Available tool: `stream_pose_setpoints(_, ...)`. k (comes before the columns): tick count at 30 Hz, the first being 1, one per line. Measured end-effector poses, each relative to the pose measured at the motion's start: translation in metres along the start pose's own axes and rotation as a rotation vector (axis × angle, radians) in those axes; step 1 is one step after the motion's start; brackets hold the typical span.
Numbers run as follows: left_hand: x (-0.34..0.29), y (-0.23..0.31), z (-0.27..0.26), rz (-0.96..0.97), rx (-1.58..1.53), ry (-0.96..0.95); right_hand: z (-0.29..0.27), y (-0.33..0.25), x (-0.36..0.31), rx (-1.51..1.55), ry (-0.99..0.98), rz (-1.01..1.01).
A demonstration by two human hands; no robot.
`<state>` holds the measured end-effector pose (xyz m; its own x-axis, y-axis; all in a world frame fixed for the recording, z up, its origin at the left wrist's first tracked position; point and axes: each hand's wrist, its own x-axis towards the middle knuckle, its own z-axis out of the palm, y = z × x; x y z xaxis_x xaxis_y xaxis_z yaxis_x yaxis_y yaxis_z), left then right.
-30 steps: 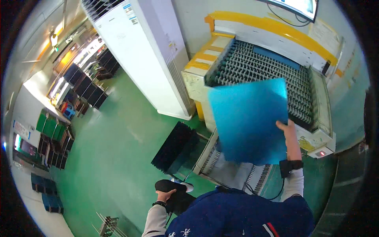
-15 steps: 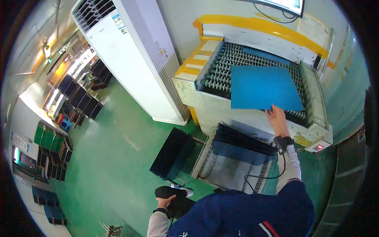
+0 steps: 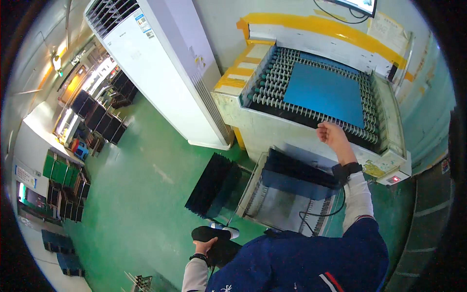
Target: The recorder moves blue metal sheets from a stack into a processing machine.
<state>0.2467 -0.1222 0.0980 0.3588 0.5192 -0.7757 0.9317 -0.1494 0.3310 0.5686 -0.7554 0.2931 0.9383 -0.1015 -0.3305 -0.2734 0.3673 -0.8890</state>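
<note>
A blue rectangular sheet [image 3: 325, 92] lies flat on the dark rollers of a conveyor machine [image 3: 311, 119] with a yellow-trimmed housing. My right hand [image 3: 333, 136] hovers over the machine's front edge, just short of the sheet's near side; it holds nothing and its fingers are loosely bent. A black wristband sits on that arm. My left hand [image 3: 204, 246] hangs low beside my body, above a black shoe [image 3: 210, 234]; its fingers are mostly hidden.
A slotted metal rack [image 3: 287, 194] holding dark panels stands below the machine's front. A black ribbed stack [image 3: 212, 185] sits on the green floor. A tall white cabinet unit [image 3: 160, 68] stands to the left. Racks of panels [image 3: 97, 117] line the far left.
The blue sheet went from upright in my right hand to lying on the rollers and has travelled farther in. My right hand has let go and drawn back to the front edge.
</note>
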Motion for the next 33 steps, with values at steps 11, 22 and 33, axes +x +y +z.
stream_pose_setpoints(11,0.02,-0.007,0.003,0.026,-0.005,0.01,0.064,0.124,-0.114,-1.13,-0.143,-0.407)
stream_pose_setpoints(22,-0.003,0.011,-0.006,0.011,-0.008,-0.023,0.07,0.156,-0.129,-1.342,-0.151,-0.606)
stream_pose_setpoints(33,-0.007,0.021,-0.003,-0.049,0.059,-0.004,0.071,0.173,-0.137,-1.233,-0.095,-0.546)
